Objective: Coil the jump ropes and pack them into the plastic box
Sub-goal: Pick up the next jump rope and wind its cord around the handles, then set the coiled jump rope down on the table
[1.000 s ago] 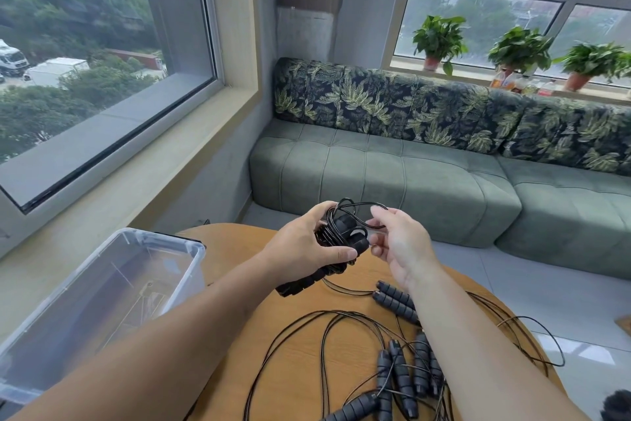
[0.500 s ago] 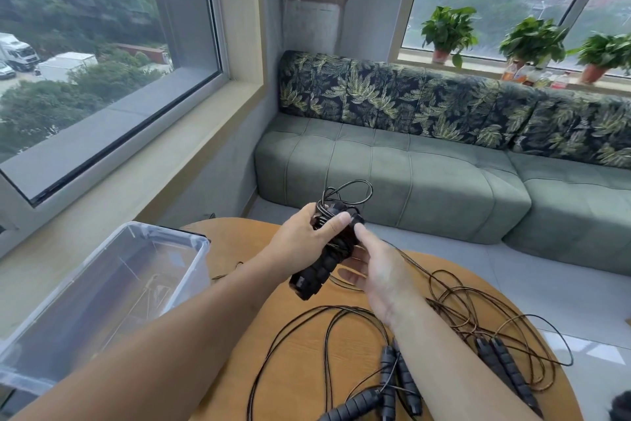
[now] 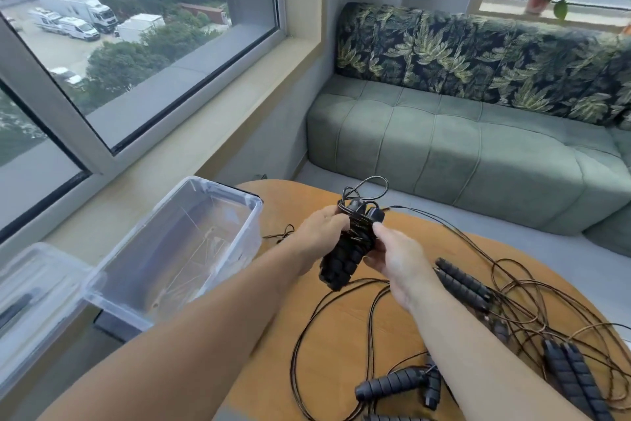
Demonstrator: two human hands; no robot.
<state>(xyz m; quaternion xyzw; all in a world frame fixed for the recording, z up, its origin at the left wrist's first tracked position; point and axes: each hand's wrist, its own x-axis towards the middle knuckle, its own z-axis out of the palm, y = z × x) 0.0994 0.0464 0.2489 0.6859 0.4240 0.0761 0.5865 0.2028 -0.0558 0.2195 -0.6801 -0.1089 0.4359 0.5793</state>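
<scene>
Head view: the rope bundle (image 3: 348, 246) is gripped by the left hand (image 3: 322, 233) above the tabletop (image 3: 327, 311); cord is now wound tighter by the pinching right hand (image 3: 396, 260). The box (image 3: 177, 250) sits empty, nearly due.

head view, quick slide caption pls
Both hands wind cord around paired jump rope handles beside the open plastic box.
</scene>
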